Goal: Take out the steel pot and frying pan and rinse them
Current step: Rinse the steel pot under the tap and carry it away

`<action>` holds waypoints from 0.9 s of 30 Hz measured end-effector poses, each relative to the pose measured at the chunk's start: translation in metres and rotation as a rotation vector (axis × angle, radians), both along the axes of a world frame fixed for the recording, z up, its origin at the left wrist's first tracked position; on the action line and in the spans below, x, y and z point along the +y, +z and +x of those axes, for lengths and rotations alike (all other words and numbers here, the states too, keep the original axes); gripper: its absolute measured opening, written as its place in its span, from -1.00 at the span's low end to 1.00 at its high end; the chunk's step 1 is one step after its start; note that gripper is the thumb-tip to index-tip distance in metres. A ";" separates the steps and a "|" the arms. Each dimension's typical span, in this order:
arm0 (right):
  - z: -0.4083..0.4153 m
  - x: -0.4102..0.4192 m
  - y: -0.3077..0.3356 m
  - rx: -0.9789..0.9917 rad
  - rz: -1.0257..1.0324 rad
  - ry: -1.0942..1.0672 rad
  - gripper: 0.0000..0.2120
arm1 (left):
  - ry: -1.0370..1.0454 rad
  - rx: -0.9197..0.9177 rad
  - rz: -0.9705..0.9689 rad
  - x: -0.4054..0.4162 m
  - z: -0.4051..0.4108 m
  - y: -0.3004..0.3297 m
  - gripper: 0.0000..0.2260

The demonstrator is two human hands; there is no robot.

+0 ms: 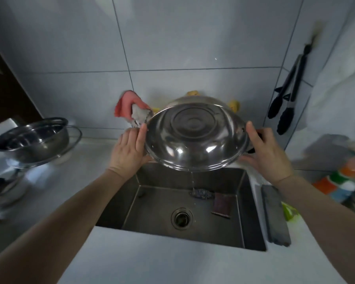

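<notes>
I hold a steel pot (195, 134) tilted toward me over the dark sink (152, 203), its shiny inside facing the camera. A thin stream of water runs from its lower rim into the basin. My left hand (129, 149) grips the pot's left edge, with the handle there hidden under my fingers. On the other side, my right hand (264, 152) holds the black right handle. No frying pan is visible.
A steel bowl (31, 138) sits on a stack of dishes at the left. In the sink lie a steel scourer (201, 193) and a dark sponge (222, 204). A pink cloth (129, 105) hangs behind the pot. Black tongs (287, 95) hang on the right wall. A grey block (275, 214) lies beside the sink.
</notes>
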State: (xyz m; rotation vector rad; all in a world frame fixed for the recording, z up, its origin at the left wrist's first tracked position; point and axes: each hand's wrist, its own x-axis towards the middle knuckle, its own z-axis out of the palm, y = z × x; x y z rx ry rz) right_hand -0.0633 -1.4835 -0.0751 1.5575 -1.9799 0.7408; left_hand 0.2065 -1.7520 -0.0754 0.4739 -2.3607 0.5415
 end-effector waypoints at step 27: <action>-0.089 -0.019 0.074 -0.432 0.712 0.053 0.40 | 0.020 -0.594 0.515 0.021 -0.050 0.087 0.30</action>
